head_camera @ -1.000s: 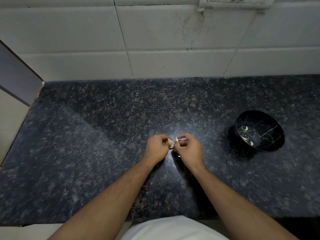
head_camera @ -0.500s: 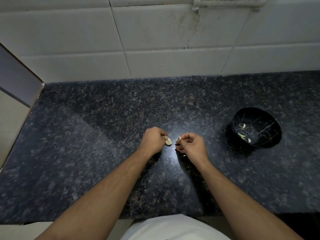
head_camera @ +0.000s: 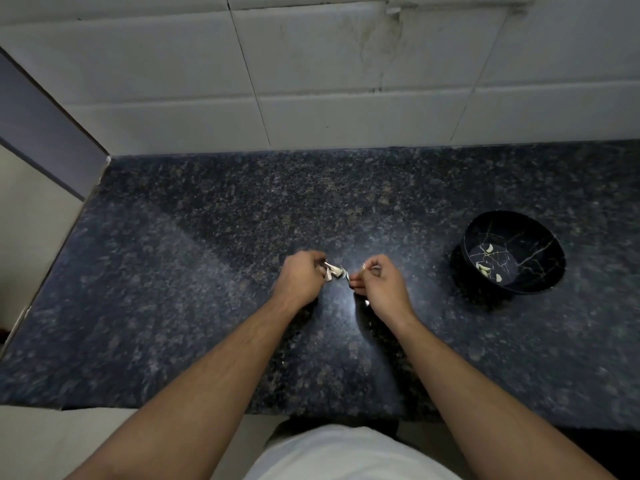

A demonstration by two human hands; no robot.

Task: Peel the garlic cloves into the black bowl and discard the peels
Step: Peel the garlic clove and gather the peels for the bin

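Over the middle of the dark granite counter point(head_camera: 173, 306), my left hand point(head_camera: 299, 277) grips a small clump of garlic with papery skin point(head_camera: 333, 271) sticking out of its fingertips. A short gap to the right, my right hand point(head_camera: 381, 284) pinches a small pale piece of garlic point(head_camera: 364, 267) between thumb and forefinger. The black bowl point(head_camera: 540, 247), marked with thin gold lines, stands on the counter at the right. Several peeled cloves point(head_camera: 488, 249) lie in its bottom.
A white tiled wall point(head_camera: 311, 81) rises behind the counter. A grey panel point(head_camera: 41, 133) closes off the left end. The counter's front edge runs just ahead of my white shirt point(head_camera: 346, 455).
My hands have drawn slightly apart: the left keeps the garlic clump, the right has pulled a small piece away from it. The view has shifted a little.
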